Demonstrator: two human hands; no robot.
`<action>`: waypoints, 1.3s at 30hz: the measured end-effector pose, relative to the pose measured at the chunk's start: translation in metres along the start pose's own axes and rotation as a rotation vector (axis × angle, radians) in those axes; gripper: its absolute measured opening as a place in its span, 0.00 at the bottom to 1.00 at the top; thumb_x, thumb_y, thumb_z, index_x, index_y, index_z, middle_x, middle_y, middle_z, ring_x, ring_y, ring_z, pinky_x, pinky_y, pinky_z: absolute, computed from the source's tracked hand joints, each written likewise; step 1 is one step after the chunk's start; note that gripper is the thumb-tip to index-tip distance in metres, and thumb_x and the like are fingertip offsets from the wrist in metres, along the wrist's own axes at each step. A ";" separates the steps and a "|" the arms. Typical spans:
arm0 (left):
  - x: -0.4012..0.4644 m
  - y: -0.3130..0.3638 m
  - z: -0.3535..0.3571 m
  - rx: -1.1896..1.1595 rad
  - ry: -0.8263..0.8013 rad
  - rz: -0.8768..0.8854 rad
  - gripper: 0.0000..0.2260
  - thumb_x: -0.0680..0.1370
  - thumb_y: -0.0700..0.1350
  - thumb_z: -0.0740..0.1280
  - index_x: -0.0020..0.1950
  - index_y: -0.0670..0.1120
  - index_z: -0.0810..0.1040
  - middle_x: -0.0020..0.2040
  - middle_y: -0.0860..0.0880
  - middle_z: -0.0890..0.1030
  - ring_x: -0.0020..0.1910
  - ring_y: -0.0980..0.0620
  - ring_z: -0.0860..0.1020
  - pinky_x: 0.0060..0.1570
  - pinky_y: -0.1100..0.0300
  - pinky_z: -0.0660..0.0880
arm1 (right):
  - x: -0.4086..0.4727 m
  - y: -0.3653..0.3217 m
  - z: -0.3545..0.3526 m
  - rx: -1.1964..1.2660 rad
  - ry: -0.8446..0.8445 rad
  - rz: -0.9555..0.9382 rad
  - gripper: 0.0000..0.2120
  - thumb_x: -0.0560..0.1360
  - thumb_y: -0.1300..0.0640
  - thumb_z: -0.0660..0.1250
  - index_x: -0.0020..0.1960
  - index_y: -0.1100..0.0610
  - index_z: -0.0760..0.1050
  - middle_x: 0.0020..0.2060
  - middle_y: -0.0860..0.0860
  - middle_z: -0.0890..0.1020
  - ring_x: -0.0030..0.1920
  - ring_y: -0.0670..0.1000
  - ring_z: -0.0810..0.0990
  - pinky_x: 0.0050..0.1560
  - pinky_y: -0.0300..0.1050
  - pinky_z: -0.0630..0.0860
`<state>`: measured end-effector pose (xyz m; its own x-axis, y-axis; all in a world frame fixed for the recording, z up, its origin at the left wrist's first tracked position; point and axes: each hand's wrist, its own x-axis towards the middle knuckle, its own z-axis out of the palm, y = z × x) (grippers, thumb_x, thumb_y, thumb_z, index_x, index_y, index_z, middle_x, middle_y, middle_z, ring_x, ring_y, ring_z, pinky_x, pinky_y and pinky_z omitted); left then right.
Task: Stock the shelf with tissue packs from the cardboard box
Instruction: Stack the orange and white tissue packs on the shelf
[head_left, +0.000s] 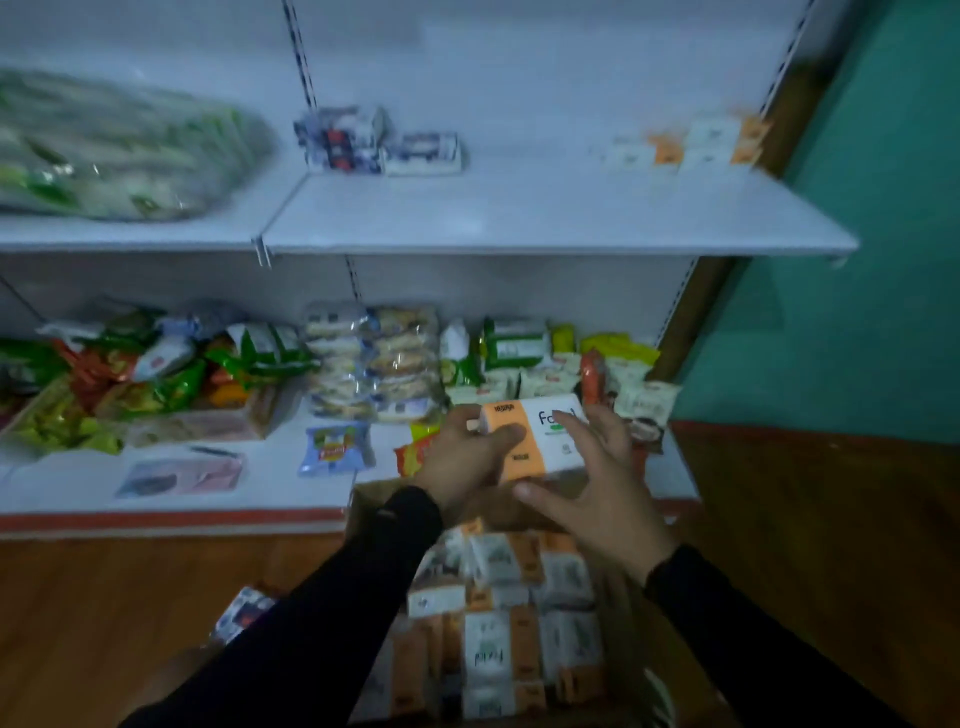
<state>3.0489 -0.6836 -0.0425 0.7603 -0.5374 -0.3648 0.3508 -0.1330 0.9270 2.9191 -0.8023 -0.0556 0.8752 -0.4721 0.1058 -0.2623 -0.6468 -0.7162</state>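
Note:
I hold an orange-and-white tissue pack (535, 439) above the cardboard box (379, 499), in front of the lower shelf. My left hand (462, 457) grips its left orange end, thumb across the front. My right hand (597, 483) holds its right side, with fingers over the top and the thumb under the pack. The box below my arms is full of several more tissue packs (498, 623). On the upper shelf (519, 218), at the back right, stand a few matching tissue packs (691, 143).
A large bag of green-and-white goods (114, 150) lies on the upper shelf at left, with small blue-and-white packs (374, 140) in the middle. The lower shelf (208, 499) holds snacks and wrapped packets. A teal wall (872, 260) stands at right; the floor is wood.

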 end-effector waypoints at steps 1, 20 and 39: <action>-0.002 0.020 0.005 -0.042 -0.026 0.005 0.18 0.74 0.42 0.72 0.60 0.43 0.70 0.50 0.43 0.83 0.43 0.46 0.84 0.44 0.49 0.81 | 0.004 -0.010 -0.013 -0.028 0.057 -0.060 0.42 0.65 0.30 0.70 0.73 0.46 0.63 0.73 0.37 0.49 0.74 0.43 0.53 0.70 0.40 0.62; 0.107 0.198 0.027 1.274 0.115 0.623 0.28 0.79 0.62 0.58 0.74 0.47 0.64 0.71 0.43 0.69 0.69 0.42 0.65 0.67 0.51 0.64 | 0.169 -0.019 -0.193 -0.348 0.434 -0.008 0.37 0.68 0.32 0.68 0.71 0.49 0.67 0.70 0.50 0.61 0.71 0.56 0.61 0.70 0.51 0.63; 0.181 0.204 0.044 1.576 0.147 0.592 0.37 0.67 0.74 0.41 0.65 0.55 0.67 0.68 0.45 0.68 0.67 0.42 0.64 0.65 0.46 0.60 | 0.299 0.065 -0.240 -0.784 0.234 0.253 0.40 0.74 0.29 0.50 0.77 0.53 0.57 0.76 0.57 0.61 0.75 0.60 0.58 0.74 0.57 0.56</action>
<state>3.2341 -0.8451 0.0840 0.6509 -0.7498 0.1190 -0.7589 -0.6468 0.0756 3.0659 -1.1290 0.0956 0.6689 -0.7135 0.2086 -0.7189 -0.6923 -0.0627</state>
